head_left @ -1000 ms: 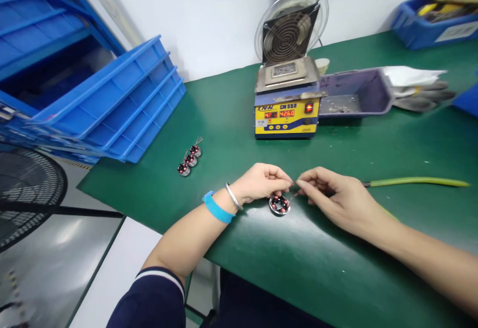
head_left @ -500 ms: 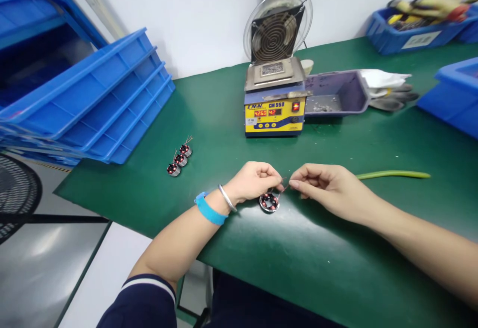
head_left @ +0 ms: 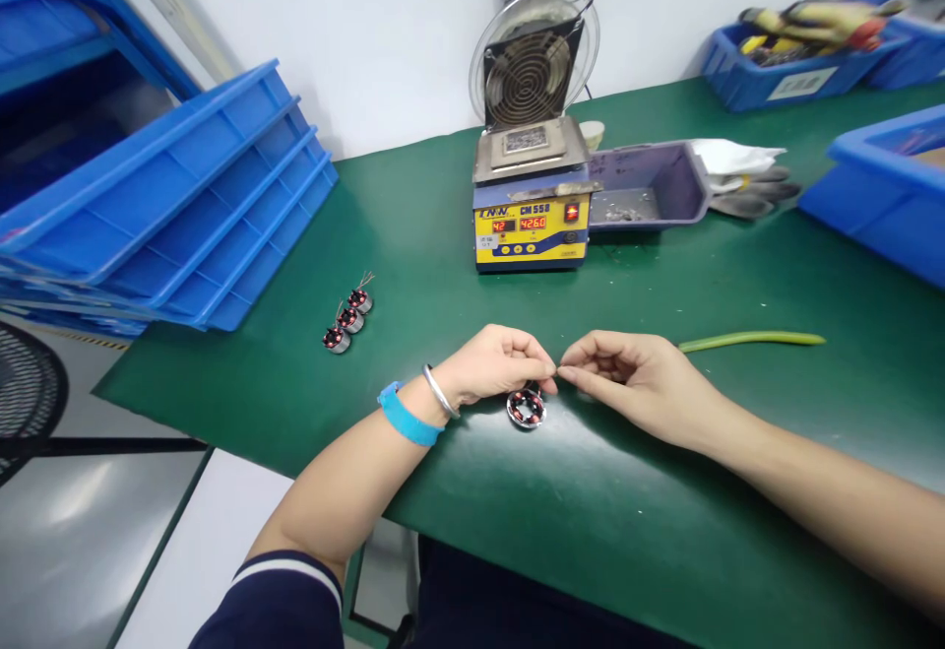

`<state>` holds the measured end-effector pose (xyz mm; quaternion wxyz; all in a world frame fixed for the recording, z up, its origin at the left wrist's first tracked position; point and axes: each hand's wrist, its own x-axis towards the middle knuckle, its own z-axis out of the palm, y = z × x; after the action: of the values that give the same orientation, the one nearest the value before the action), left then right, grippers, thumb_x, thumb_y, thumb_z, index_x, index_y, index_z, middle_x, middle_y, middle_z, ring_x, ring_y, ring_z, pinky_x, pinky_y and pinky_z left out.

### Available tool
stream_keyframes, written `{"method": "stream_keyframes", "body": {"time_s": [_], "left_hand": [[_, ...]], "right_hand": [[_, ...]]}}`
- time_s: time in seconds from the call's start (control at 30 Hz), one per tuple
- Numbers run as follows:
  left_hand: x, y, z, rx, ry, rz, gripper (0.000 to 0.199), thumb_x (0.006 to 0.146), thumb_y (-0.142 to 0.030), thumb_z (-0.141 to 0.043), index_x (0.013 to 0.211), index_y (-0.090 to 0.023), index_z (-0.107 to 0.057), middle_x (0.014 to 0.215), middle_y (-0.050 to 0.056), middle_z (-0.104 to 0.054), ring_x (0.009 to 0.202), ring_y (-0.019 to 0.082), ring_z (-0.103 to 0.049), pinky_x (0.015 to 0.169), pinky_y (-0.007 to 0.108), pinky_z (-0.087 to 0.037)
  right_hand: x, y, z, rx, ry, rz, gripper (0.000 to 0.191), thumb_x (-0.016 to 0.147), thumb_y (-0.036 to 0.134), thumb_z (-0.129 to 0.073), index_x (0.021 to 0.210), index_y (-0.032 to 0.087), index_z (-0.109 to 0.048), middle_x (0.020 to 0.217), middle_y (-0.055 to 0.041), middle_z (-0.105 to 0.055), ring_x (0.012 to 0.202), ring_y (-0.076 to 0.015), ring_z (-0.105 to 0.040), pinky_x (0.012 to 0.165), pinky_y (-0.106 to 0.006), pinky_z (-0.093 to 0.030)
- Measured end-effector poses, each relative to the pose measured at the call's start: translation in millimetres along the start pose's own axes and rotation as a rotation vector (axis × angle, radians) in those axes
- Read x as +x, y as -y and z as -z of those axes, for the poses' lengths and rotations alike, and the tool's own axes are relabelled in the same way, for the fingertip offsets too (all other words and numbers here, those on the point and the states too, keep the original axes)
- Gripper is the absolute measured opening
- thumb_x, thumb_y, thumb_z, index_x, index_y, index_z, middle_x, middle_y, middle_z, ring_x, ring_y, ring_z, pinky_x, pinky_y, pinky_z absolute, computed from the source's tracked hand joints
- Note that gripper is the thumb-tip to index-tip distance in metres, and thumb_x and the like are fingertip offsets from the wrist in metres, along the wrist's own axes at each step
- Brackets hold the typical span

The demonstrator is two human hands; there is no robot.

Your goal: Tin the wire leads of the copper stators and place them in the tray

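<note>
A small round motor stator with copper coils lies on the green table below my fingers. My left hand is closed in a pinch just above it, on the thin wires that come from the stator. My right hand pinches at the wire ends, its fingertips touching or nearly touching those of my left hand. The wires are mostly hidden by the fingers. Three similar stators stand in a slanted row to the left. Behind my right hand lies a green tweezer-like tool.
A yellow and blue CM 558 heated unit stands at the back, a purple tray beside it. Gloves lie right of the tray. Blue crates are stacked at left; blue bins stand at right.
My hands have come closer together, and the wires between them show less. The whole view has shifted slightly, moving most things a little left in the picture.
</note>
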<state>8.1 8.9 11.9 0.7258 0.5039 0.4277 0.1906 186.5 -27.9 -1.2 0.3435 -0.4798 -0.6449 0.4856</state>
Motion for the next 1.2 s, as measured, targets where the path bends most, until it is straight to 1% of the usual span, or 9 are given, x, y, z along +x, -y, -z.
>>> {"method": "stream_keyframes", "body": {"time_s": [0.1,0.2,0.3,0.43,0.63,0.8,0.93,1.1,1.2], "left_hand": [[0,0,1.5,0.024,0.001,0.009,0.006,0.070,-0.008,-0.060,0.064,-0.009,-0.057,0.057,0.003,-0.065,0.038,0.002,-0.036,0.041,0.016,-0.025],[1,0,2.7,0.034,0.012,0.004,0.006,0.069,-0.007,-0.059,0.064,-0.009,-0.057,0.058,0.004,-0.065,0.038,0.001,-0.036,0.041,0.015,-0.026],[1,0,2.8,0.032,0.027,-0.002,0.006,0.069,-0.008,-0.059,0.064,-0.009,-0.056,0.058,0.003,-0.065,0.038,0.001,-0.035,0.040,0.015,-0.026],[0,0,2.3,0.035,0.040,0.002,0.005,0.068,-0.009,-0.060,0.064,-0.009,-0.057,0.058,0.003,-0.065,0.038,0.001,-0.036,0.040,0.015,-0.026],[-1,0,2.6,0.056,0.058,-0.009,0.007,0.068,-0.013,-0.064,0.065,-0.009,-0.059,0.059,0.003,-0.065,0.040,0.002,-0.036,0.041,0.016,-0.028],[-2,0,2.3,0.103,0.064,-0.020,0.007,0.069,-0.013,-0.063,0.065,-0.009,-0.059,0.058,0.003,-0.064,0.040,0.002,-0.037,0.042,0.016,-0.029],[-3,-1,2.6,0.109,0.063,-0.043,0.006,0.069,-0.012,-0.062,0.065,-0.009,-0.058,0.059,0.003,-0.065,0.039,0.002,-0.037,0.041,0.016,-0.028],[-3,-1,2.9,0.127,0.056,-0.032,0.006,0.068,-0.013,-0.062,0.065,-0.009,-0.059,0.061,0.004,-0.066,0.040,0.001,-0.038,0.041,0.015,-0.029],[-3,-1,2.9,0.128,0.055,-0.037,0.006,0.069,-0.014,-0.062,0.066,-0.009,-0.059,0.061,0.004,-0.066,0.040,0.001,-0.038,0.041,0.014,-0.028]], "right_hand": [[-5,1,0,-0.107,-0.030,0.058,0.032,0.079,0.046,-0.062,0.077,0.015,-0.066,0.063,-0.0047,-0.065,0.052,-0.0117,-0.054,0.047,-0.023,-0.044],[-9,0,0,-0.197,-0.067,0.141,0.024,0.081,0.037,-0.059,0.077,0.015,-0.067,0.063,-0.0042,-0.065,0.053,-0.0118,-0.055,0.049,-0.024,-0.045],[-12,-1,-1,-0.251,-0.092,0.205,0.021,0.082,0.034,-0.058,0.076,0.016,-0.067,0.065,-0.0043,-0.066,0.054,-0.0121,-0.057,0.050,-0.024,-0.047],[-13,0,-2,-0.293,-0.127,0.245,0.020,0.083,0.032,-0.058,0.074,0.017,-0.067,0.066,-0.0042,-0.067,0.055,-0.0122,-0.058,0.052,-0.024,-0.048],[-13,1,-5,-0.305,-0.147,0.238,0.021,0.083,0.033,-0.057,0.073,0.017,-0.067,0.066,-0.0045,-0.068,0.056,-0.0131,-0.059,0.051,-0.025,-0.048],[-13,1,-7,-0.301,-0.155,0.247,0.021,0.083,0.032,-0.057,0.071,0.017,-0.067,0.065,-0.0039,-0.067,0.055,-0.0128,-0.059,0.052,-0.025,-0.047],[-15,1,-7,-0.281,-0.153,0.224,0.020,0.082,0.031,-0.057,0.071,0.017,-0.066,0.064,-0.0033,-0.067,0.053,-0.0120,-0.057,0.051,-0.024,-0.047],[-19,-3,-9,-0.266,-0.157,0.192,0.019,0.081,0.032,-0.058,0.070,0.017,-0.063,0.060,-0.0026,-0.064,0.051,-0.0118,-0.056,0.048,-0.024,-0.046],[-19,-3,-10,-0.215,-0.173,0.199,0.017,0.082,0.033,-0.059,0.081,0.017,-0.062,0.061,-0.0025,-0.063,0.053,-0.0127,-0.057,0.050,-0.025,-0.049]]}}
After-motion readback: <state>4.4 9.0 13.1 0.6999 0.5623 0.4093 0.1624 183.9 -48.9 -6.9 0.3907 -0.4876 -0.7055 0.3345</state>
